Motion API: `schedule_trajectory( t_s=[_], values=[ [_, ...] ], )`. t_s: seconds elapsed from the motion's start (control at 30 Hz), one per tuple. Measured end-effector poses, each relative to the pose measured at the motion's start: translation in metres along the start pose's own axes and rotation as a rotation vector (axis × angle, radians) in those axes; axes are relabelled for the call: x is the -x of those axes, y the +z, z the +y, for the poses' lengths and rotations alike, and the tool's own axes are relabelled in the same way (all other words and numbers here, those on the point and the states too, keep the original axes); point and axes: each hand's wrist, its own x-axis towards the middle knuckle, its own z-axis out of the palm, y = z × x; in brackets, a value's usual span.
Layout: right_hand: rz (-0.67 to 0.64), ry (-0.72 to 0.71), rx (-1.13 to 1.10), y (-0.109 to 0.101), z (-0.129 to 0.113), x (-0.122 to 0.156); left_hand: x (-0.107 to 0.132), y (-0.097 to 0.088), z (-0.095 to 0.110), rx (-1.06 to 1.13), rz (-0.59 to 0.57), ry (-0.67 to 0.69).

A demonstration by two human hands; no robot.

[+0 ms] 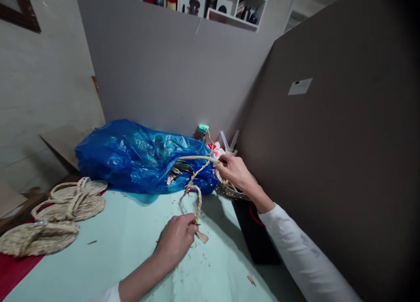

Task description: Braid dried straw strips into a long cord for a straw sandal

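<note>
My left hand (177, 236) pinches the lower end of a pale braided straw cord (199, 199) just above the table; a flat strip end pokes out below the fingers. From there the braid bends up and over to the left. My right hand (234, 168), farther off and higher, is closed on the end of a pale straw strip (198, 157) that stretches left toward the mouth of a blue plastic bag (138, 155). Dark and pale strips show in the bag's opening. A thinner twisted cord passes between the bag and my right hand.
Woven straw sandals (74, 201) lie at the left on red cloth. A basket (226, 190) stands behind my right wrist, beside a black flat object (256, 236). Straw scraps (251, 280) dot the pale green tabletop (131, 249). Grey panels (170, 70) close off the back and right.
</note>
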Motion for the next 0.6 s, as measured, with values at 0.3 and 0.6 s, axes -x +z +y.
schedule_trajectory(
  t_s=[0.3,0.6],
  values=[
    [0.089,0.043,-0.239,0.027,-0.015,-0.067,-0.001,0.002,-0.003,0.003,0.003,0.005],
    [-0.267,-0.14,-0.218,0.105,-0.052,-0.053,-0.001,0.001,-0.001,0.091,0.028,0.005]
  ],
)
